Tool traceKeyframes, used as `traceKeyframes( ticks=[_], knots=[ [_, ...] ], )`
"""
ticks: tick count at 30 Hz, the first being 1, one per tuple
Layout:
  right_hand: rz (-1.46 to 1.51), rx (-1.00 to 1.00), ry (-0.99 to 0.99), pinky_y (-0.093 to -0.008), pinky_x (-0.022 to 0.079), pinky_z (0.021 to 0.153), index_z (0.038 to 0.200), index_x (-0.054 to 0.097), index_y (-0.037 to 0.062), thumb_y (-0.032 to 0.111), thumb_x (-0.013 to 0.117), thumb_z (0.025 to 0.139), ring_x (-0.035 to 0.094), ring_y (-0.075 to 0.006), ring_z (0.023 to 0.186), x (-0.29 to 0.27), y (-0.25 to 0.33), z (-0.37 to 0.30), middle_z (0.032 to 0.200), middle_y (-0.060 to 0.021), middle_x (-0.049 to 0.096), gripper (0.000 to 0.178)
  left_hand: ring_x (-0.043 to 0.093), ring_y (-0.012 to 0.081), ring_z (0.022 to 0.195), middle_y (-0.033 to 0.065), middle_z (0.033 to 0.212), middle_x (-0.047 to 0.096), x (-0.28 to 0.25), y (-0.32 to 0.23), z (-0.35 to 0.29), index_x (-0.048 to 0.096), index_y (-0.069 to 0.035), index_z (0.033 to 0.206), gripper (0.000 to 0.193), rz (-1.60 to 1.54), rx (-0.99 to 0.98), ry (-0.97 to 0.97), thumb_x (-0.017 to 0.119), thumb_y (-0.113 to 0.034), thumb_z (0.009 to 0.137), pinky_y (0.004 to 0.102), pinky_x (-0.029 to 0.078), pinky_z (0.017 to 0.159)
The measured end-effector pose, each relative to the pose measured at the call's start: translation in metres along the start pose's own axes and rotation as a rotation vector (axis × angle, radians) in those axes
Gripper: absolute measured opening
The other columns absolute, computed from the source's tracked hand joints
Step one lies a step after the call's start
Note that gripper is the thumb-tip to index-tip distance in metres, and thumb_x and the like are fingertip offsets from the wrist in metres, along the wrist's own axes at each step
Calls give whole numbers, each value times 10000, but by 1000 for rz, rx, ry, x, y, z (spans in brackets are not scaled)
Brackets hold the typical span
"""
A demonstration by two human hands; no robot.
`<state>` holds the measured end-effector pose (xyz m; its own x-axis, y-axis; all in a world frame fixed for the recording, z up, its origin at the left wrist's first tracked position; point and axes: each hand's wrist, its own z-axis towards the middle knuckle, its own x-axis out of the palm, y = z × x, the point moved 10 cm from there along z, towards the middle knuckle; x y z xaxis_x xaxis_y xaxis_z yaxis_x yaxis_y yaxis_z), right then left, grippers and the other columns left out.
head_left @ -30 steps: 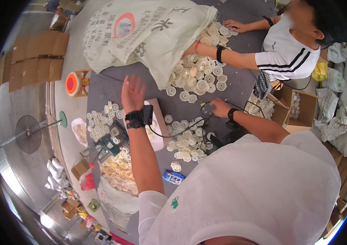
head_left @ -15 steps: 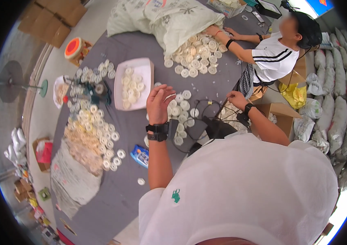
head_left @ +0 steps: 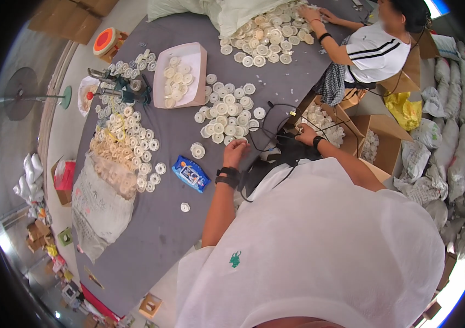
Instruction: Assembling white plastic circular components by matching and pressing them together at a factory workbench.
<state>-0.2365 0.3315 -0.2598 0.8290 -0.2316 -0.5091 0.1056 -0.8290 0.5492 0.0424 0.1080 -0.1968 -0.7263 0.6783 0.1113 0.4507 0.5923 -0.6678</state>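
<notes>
My left hand (head_left: 236,152) is at the near edge of a pile of round white plastic discs with centre holes (head_left: 226,112). Its fingers are curled together, and whatever they may hold is too small to make out. Farther right, my right hand (head_left: 308,134) has its fingers bent inward beside a black bag-like item (head_left: 290,150) with dark cables. What those fingers grip is hidden. Just beyond it stands a cardboard box of white parts (head_left: 320,123). Left of my left hand lie a small stack of discs (head_left: 197,150) and a blue wipes packet (head_left: 191,174).
A pale tray (head_left: 202,76) holds several discs. Beside it stands a green hand-lever press (head_left: 128,90). More discs (head_left: 145,158) spill from a sack (head_left: 101,205) on the left. Across the table, a co-worker (head_left: 374,54) handles discs by a large white sack (head_left: 189,10).
My left hand has lowered toward me from above the discs, uncovering the pile and the wipes packet. My right hand stays near the black item. The whole view has shifted.
</notes>
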Motion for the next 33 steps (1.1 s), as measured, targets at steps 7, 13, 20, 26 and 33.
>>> traceKeyframes(
  ticks=[7, 13, 20, 26, 33],
  knots=[
    [353, 92, 198, -324, 582, 677, 1170, 711, 42, 238, 700, 959, 731, -190, 824, 18, -22, 2, 1014, -97, 757, 289, 733, 238, 1030, 106, 1158, 757, 1, 53, 6, 697, -53, 1204, 252, -28, -92, -4, 648, -195, 1002, 435, 584, 902],
    [299, 99, 150, -283, 539, 592, 1154, 713, 36, 191, 656, 991, 712, -140, 772, 9, -62, -41, 971, -59, 748, 233, 736, 241, 986, 110, 1138, 753, 46, 63, 6, 704, -65, 1191, 248, 46, -172, 169, 659, -231, 1013, 400, 591, 864],
    [359, 263, 44, -277, 538, 631, 1175, 721, 41, 139, 661, 966, 717, -132, 782, -4, -153, -125, 983, -57, 763, 239, 725, 174, 901, 55, 1066, 769, 97, 107, 25, 702, -99, 1172, 226, 259, -229, 333, 632, -239, 1010, 342, 568, 764],
    [469, 326, -8, -290, 548, 675, 1159, 728, 27, 119, 689, 931, 704, -135, 760, 7, -235, -156, 930, -59, 756, 250, 735, 205, 956, 92, 1092, 761, 120, 142, 29, 698, -73, 1167, 242, 306, -292, 403, 671, -251, 1005, 379, 596, 832],
    [311, 246, 115, -309, 557, 727, 1109, 727, 11, 98, 684, 925, 701, -151, 794, 7, -292, -134, 899, -74, 741, 208, 745, 199, 874, 95, 988, 774, 132, 190, 46, 720, -53, 1111, 216, 405, -298, 277, 683, -224, 985, 347, 577, 740]
  ],
)
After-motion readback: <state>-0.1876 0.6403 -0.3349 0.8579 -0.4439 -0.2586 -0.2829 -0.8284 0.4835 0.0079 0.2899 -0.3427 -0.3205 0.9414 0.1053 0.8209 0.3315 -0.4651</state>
